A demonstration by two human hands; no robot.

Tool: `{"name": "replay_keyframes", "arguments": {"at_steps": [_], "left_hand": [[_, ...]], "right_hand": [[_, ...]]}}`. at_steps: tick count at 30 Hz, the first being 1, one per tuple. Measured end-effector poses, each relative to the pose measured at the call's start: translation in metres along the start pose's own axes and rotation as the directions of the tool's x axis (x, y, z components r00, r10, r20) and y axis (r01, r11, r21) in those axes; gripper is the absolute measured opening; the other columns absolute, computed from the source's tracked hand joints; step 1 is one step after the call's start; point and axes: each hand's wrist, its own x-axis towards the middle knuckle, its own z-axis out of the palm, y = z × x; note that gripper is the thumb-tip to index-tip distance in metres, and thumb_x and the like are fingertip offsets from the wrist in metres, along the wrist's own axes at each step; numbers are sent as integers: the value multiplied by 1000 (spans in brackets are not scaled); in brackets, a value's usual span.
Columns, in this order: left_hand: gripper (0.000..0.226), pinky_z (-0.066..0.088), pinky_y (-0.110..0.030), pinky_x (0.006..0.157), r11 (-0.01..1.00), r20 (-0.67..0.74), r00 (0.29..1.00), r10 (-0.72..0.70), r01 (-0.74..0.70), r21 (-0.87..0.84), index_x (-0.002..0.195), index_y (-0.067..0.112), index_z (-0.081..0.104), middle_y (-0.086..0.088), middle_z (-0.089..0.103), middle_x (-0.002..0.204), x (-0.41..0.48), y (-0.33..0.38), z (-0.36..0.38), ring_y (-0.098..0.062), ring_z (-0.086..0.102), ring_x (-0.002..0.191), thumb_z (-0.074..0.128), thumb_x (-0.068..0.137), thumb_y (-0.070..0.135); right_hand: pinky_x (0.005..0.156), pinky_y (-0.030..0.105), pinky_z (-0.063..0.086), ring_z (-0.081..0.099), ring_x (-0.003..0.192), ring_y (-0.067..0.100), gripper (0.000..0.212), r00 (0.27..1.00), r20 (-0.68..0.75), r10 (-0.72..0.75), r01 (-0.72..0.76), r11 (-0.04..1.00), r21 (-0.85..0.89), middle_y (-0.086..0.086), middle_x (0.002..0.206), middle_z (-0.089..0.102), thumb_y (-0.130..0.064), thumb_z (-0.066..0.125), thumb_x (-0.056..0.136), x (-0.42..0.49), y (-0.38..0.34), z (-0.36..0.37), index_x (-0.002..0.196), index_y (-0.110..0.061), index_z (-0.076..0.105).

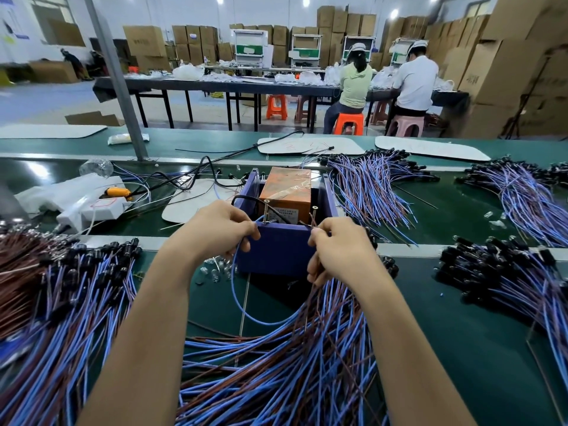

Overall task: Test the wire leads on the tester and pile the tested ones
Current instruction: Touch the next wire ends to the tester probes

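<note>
- Tester (281, 252), a purple open-topped box with an orange block (287, 192) inside, sits in the middle of the green worktop (467, 339) in the head view.
- Two screws stand upright on its near rim, a left screw (266, 210) and a right screw (314, 214).
- The left hand (219, 230) has its fingers (246, 238) pinched together on the end of a blue wire (242, 302), held up against the left screw; the wire loops down towards the person.
- The right hand (335, 250) pinches a brown wire (311, 295) in curled fingers just below the right screw.
- Both wires run down into the near pile of leads (276, 370) between the forearms.
- More blue and brown leads with black ends lie in a left heap (61, 302), a heap behind the tester (368, 186) and a right heap (507, 278).
- Small clear bulbs (215, 270) lie just left of the tester.
</note>
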Motion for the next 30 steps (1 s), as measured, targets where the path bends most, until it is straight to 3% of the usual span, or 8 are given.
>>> {"name": "replay_keyframes", "arguments": {"at_steps": [5, 13, 17, 25, 30], "left_hand": [[26, 38, -15, 39, 1000, -3, 1000, 3, -3, -6, 71, 14, 72, 2, 62, 50, 1, -2, 1, -5, 43, 36, 56, 91, 14], [23, 40, -17, 40, 1000, 0, 1000, -1, 1, -23, 74, 12, 72, 0, 64, 52, 1, -1, 1, -6, 44, 36, 56, 91, 12], [24, 40, -17, 40, 1000, -6, 1000, -5, 5, -20, 73, 12, 72, 0, 64, 51, 0, 0, 1, -6, 45, 36, 56, 91, 12], [23, 41, -18, 41, 999, -21, 1000, -5, 4, -39, 73, 11, 71, 0, 63, 51, -1, 0, 0, -6, 44, 37, 56, 90, 11], [22, 41, -18, 42, 999, -31, 1000, -6, 5, -46, 73, 11, 71, 0, 63, 51, -2, 2, 0, -6, 44, 37, 57, 90, 11]], "right_hand": [[40, 29, 51, 62, 42, 31, 25, 1000, -17, 23, -22, 999, 39, 9, 40, 59, -8, 36, 100, 4, 5, -6, 84, 0, 52], [50, 35, 57, 64, 46, 32, 23, 1000, 4, 14, -15, 1000, 19, 17, 51, 64, -9, 30, 101, 4, 4, 2, 93, 2, 50], [45, 31, 54, 63, 45, 33, 24, 999, -15, 30, -29, 999, 19, 21, 53, 64, -6, 31, 100, 5, 3, 6, 93, 5, 51], [61, 49, 59, 65, 56, 41, 25, 998, 9, 67, -67, 998, -6, 29, 62, 65, 1, 29, 96, 6, 4, 1, 99, 10, 52], [54, 45, 59, 62, 46, 34, 23, 998, 21, 67, -67, 998, -12, 21, 49, 61, 4, 30, 94, 7, 5, 0, 95, 8, 53]]}}
